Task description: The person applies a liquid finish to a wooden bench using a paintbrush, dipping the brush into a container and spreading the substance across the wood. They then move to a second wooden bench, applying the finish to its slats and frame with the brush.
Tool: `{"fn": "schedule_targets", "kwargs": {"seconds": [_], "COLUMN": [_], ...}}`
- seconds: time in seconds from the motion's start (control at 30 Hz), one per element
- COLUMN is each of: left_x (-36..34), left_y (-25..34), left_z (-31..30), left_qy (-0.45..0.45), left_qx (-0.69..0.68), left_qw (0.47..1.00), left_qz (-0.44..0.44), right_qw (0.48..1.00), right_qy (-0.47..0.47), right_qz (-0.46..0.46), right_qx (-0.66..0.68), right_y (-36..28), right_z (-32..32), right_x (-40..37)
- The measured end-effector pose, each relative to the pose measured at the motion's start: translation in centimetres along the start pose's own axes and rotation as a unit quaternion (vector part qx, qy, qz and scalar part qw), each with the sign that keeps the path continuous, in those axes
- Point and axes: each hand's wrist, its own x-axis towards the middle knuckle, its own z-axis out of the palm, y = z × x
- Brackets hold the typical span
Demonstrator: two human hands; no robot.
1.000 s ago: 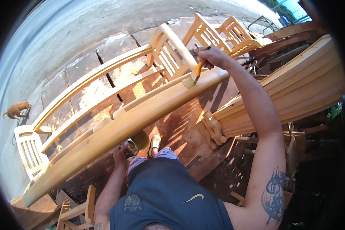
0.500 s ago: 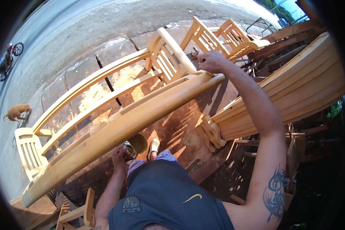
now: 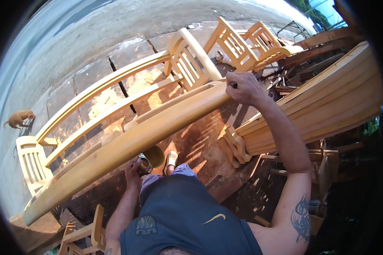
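Note:
A long, curved wooden bench (image 3: 127, 142) stretches diagonally in front of me, its broad yellowish top rail nearest. My right hand (image 3: 245, 88) is closed in a fist at the rail's right end. A small dark bit shows in that fist, but the object itself is mostly hidden. Below the rail, my left hand (image 3: 133, 167) is closed on the side of a can (image 3: 154, 157) with an olive-yellow round part. A grey metallic part of it shows beside my fingers. What the can contains is not visible.
Wooden chairs (image 3: 234, 44) stand beyond the bench's right end. A large stack of curved wooden pieces (image 3: 319, 102) fills the right side, with scrap wood around it. Another wooden frame (image 3: 87, 233) is at lower left. A brown dog (image 3: 19, 118) is on the road.
My right hand has come down and slightly right, over the rail's end. My left hand stays under the rail with the can. A motorcycle on the road has left the view.

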Motion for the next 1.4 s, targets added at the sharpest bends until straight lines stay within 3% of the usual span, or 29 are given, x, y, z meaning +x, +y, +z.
{"fn": "schedule_targets", "kwargs": {"seconds": [0.07,0.13,0.2,0.27,0.43,0.53,0.67,0.7,0.73,0.8,0.87,0.93,1.0,1.1,1.17,1.23,1.3,1.4], "left_x": [0.5,0.4,0.4,0.4,1.6,1.2,2.0,2.4,1.6,0.4,0.2,-0.4,-0.5,-0.6,-0.5,-0.3,-0.9,-2.2], "left_y": [-0.6,-0.2,0.3,0.5,-0.6,0.2,-0.6,-1.5,-0.7,1.4,2.0,1.9,2.3,2.1,1.2,1.4,1.1,1.1], "left_z": [-0.9,-0.9,-0.9,-1.1,-3.0,-3.3,-5.9,-7.0,-6.7,-6.7,-8.0,-9.0,-9.6,-10.7,-11.3,-12.1,-11.9,-11.7], "left_qy": [-0.011,0.001,0.001,-0.011,-0.035,-0.043,-0.058,-0.04,-0.078,-0.044,-0.052,-0.052,-0.057,-0.066,-0.081,-0.075,-0.068,-0.039], "left_qx": [0.004,0.004,-0.003,-0.015,0.007,0.0,0.021,0.023,-0.086,-0.059,-0.036,-0.032,-0.034,-0.008,0.008,0.018,0.026,0.009], "left_qw": [1.0,1.0,1.0,1.0,0.999,0.999,0.997,0.998,0.993,0.997,0.997,0.997,0.997,0.997,0.996,0.997,0.997,0.999], "left_qz": [0.001,-0.006,-0.005,0.001,0.012,-0.002,0.041,0.036,-0.021,-0.024,-0.031,-0.04,-0.05,-0.049,-0.033,-0.005,0.017,0.004], "right_qw": [0.976,0.952,0.965,0.96,0.956,0.934,0.858,0.864,0.868,0.898,0.893,0.906,0.916,0.885,0.915,0.936,0.935,0.909], "right_qy": [0.0,0.115,0.223,0.272,0.245,0.218,0.15,0.146,0.142,0.176,0.239,0.302,0.378,0.437,0.389,0.346,0.305,0.23], "right_qz": [0.046,0.089,0.099,0.053,-0.147,-0.2,-0.289,-0.248,-0.206,-0.093,0.017,0.097,0.119,0.137,0.106,-0.002,-0.078,-0.191], "right_qx": [0.212,0.268,0.101,-0.024,0.075,0.198,0.396,0.413,0.429,0.392,0.38,0.281,0.063,-0.076,0.025,0.064,0.164,0.291], "right_y": [-3.7,-1.6,2.1,2.1,-14.7,-24.0,-30.9,-30.6,-29.6,-24.9,-19.1,-14.1,-9.4,-9.4,-14.0,-21.5,-28.8,-34.5], "right_z": [-2.7,-3.7,-2.4,0.6,7.2,10.3,11.3,11.0,10.4,10.6,11.0,10.2,9.9,9.8,12.0,14.8,16.5,17.2], "right_x": [-1.5,-3.3,-5.2,-6.6,-7.3,-8.5,-8.4,-8.5,-8.5,-9.2,-11.1,-12.7,-13.6,-13.8,-13.0,-12.1,-12.1,-11.7]}}
